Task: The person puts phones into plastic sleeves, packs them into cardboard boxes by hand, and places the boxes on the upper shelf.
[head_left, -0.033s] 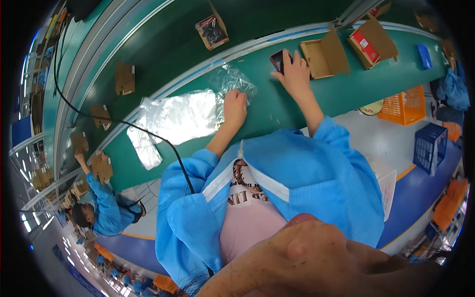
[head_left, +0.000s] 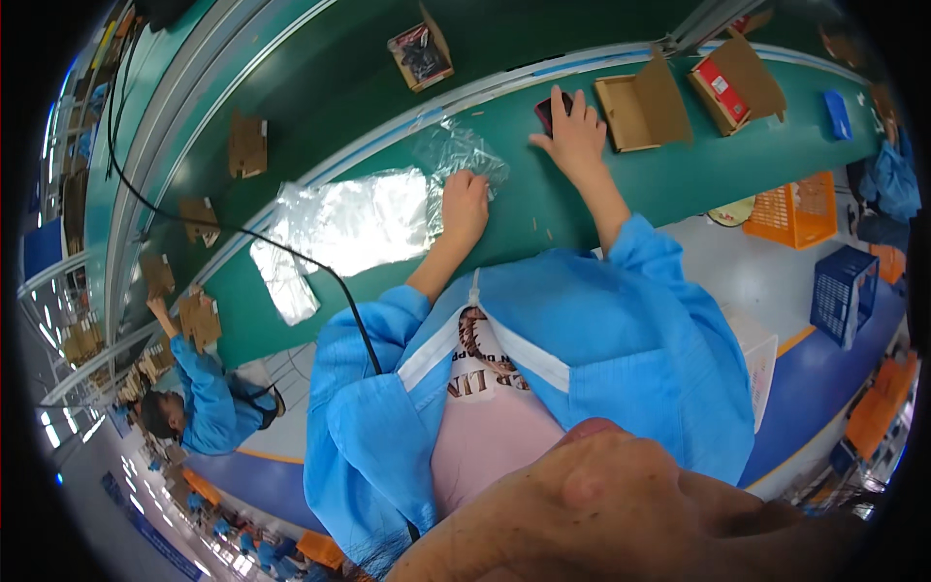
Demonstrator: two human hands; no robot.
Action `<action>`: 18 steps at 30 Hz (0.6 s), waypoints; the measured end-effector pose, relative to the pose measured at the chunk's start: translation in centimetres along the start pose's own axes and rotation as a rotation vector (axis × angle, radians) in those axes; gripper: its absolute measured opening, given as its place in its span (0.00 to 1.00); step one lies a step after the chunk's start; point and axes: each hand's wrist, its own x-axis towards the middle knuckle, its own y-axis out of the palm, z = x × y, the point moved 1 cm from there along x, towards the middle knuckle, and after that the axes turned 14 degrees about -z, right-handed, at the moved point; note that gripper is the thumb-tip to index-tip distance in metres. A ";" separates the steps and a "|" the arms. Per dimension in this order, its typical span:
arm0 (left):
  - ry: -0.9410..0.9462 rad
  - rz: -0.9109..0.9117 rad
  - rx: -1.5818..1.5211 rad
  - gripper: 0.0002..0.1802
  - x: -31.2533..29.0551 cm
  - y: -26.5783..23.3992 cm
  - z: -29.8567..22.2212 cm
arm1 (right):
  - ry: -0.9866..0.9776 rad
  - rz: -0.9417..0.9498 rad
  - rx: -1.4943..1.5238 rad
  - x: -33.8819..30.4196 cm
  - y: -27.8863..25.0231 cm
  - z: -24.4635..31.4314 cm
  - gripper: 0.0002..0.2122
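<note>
The left hand (head_left: 465, 206) rests on the green counter (head_left: 543, 184), fingers curled loosely onto the near edge of a crumpled clear plastic bag (head_left: 464, 153); whether it pinches the film or merely presses on it cannot be told. Just to the left of that bag lies a larger flat stack of clear plastic bags (head_left: 354, 221), shiny with glare, with a narrower bag (head_left: 286, 286) below it towards the counter's near edge. The right hand (head_left: 574, 131) is spread flat, fingers extended, lying over a small dark device with a red rim (head_left: 545, 112), covering it rather than closing round it. Just right of that device an open brown cardboard box (head_left: 642, 105) sits empty with its flap up, and beyond it a second open box with a red pack inside (head_left: 732, 85).
</note>
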 end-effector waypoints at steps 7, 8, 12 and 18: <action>-0.118 -0.009 -0.026 0.05 -1.2 0.4 1.0 | 0.198 0.311 0.325 2.5 -0.6 -1.7 0.33; -0.157 -0.011 -0.054 0.05 -1.3 0.5 1.1 | 0.244 0.324 0.497 2.1 -1.5 -2.6 0.31; -0.251 -0.032 -0.105 0.07 -1.3 0.6 2.2 | 0.641 0.507 1.037 -1.1 -4.9 -2.4 0.18; -0.440 0.004 -0.165 0.07 -0.1 1.0 2.9 | 0.848 0.252 1.516 -10.0 -2.8 1.9 0.11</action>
